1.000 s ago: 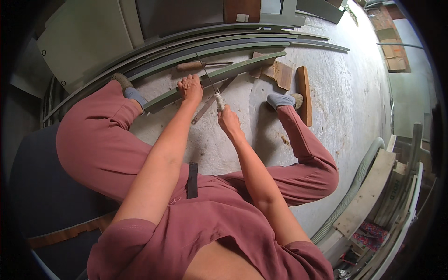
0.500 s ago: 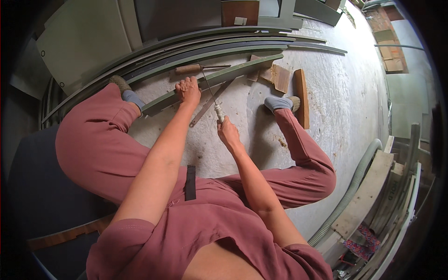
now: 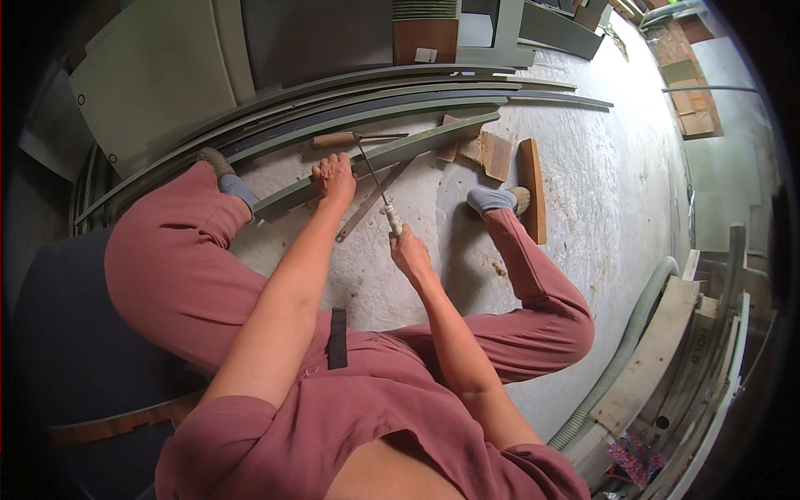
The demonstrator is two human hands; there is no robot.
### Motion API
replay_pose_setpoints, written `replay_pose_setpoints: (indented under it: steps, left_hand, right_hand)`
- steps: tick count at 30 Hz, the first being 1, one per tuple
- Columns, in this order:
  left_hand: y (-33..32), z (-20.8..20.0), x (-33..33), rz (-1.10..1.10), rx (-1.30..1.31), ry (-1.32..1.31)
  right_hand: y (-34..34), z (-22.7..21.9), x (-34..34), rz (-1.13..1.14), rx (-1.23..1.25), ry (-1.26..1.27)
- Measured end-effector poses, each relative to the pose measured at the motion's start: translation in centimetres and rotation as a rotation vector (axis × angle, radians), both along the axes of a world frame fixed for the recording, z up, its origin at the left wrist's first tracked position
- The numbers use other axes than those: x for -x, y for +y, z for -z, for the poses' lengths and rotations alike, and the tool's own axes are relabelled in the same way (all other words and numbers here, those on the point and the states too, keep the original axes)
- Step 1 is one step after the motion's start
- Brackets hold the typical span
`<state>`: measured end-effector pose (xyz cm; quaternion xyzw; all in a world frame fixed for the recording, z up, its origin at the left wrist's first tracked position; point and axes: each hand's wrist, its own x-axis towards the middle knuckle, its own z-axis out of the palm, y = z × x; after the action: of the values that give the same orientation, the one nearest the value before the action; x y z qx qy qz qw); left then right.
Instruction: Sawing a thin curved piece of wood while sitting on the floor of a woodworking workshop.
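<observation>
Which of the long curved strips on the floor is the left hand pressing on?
The nearest strip, the green-grey one crossing between the feet. The left hand rests on it; the other strips lie farther off, untouched.

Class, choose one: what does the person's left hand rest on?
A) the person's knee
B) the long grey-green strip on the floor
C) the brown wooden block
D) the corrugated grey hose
B: the left hand presses down on the long grey-green strip, far from the hose.
</observation>
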<state>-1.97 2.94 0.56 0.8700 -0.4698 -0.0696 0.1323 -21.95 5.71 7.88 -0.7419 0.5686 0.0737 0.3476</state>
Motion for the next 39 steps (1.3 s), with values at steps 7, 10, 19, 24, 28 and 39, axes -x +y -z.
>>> replay_pose_setpoints:
  steps: [7, 10, 19, 24, 28, 39]
  left_hand:
    - [0.0, -0.1, 0.2, 0.009, -0.008, 0.004]
    - [0.1, -0.1, 0.4, -0.006, -0.002, 0.013]
    - [0.0, -0.9, 0.0, -0.012, -0.058, 0.028]
    - [0.0, -0.5, 0.3, 0.005, -0.004, 0.019]
    - [0.2, 0.1, 0.5, -0.023, -0.020, 0.013]
    - [0.1, -0.7, 0.2, -0.016, -0.036, 0.031]
  right_hand:
    - [-2.3, 0.8, -3.4, -0.027, 0.052, -0.051]
    - [-1.7, 0.9, -2.3, -0.026, 0.063, -0.036]
    - [-1.0, 0.4, -1.7, 0.001, 0.013, -0.045]
    - [-2.9, 2.2, -3.7, 0.004, 0.056, -0.099]
    - [-2.1, 2.3, -2.8, 0.006, 0.063, -0.084]
    - [-2.4, 1.6, -3.2, -0.006, 0.045, -0.076]
